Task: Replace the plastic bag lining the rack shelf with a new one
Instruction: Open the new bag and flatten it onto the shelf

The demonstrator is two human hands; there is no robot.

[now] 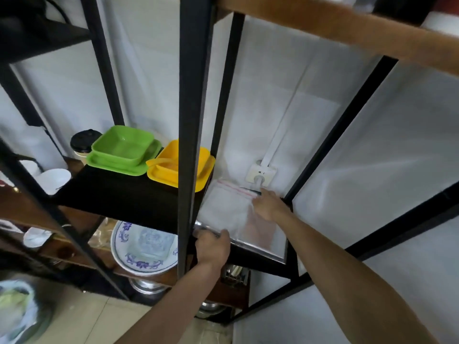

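A clear plastic bag (228, 209) with a red zip strip lies flat on the right part of a black rack shelf (260, 256). My left hand (213, 247) grips the bag's near left corner at the shelf's front edge, just right of the black upright post (191, 120). My right hand (269, 206) rests on the bag's far right side, fingers pinching it near the zip strip. The bag covers most of that shelf section.
A green dish (124, 147) and a yellow dish (173, 167) sit on the black shelf to the left. A wall socket (262, 173) lies behind the bag. Below, a blue-patterned plate (139, 249) and metal pots. White cups (53, 180) far left.
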